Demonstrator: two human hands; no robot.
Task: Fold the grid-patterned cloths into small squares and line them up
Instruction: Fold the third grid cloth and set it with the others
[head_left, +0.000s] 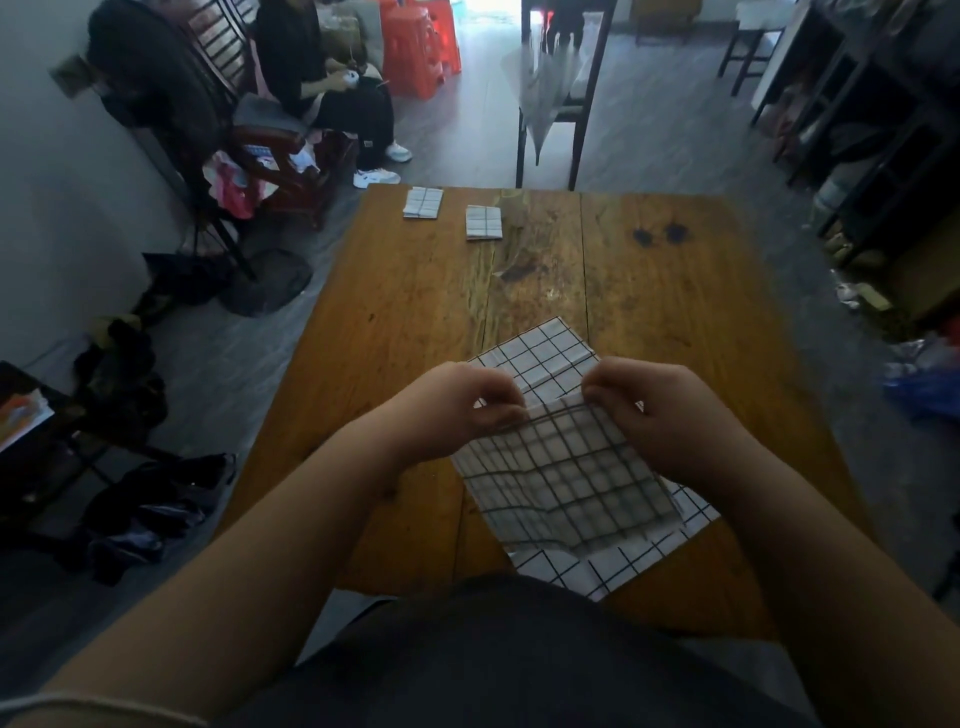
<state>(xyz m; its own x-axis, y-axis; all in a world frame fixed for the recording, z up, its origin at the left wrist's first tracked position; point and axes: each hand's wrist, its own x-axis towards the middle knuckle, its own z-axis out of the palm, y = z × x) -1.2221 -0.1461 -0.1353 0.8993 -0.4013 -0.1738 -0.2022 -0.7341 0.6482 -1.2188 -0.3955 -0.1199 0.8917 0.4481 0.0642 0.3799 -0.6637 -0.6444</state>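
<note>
A white cloth with a black grid (566, 478) is lifted off the near part of the wooden table (415, 312), hanging toward me. My left hand (462, 405) pinches its upper left corner and my right hand (654, 410) pinches its upper right corner. Under it another grid cloth (545, 353) lies flat, showing beyond my hands and at the near right. Two folded grid squares lie at the table's far left: one (423, 203) by the far edge, the other (483, 223) just to its right.
The table's right half shows two dark stains (660, 235). A dark chair (558, 93) stands past the far edge. A person sits at the far left. Dark clothes (150, 509) lie on the floor to the left, clutter and shelves to the right.
</note>
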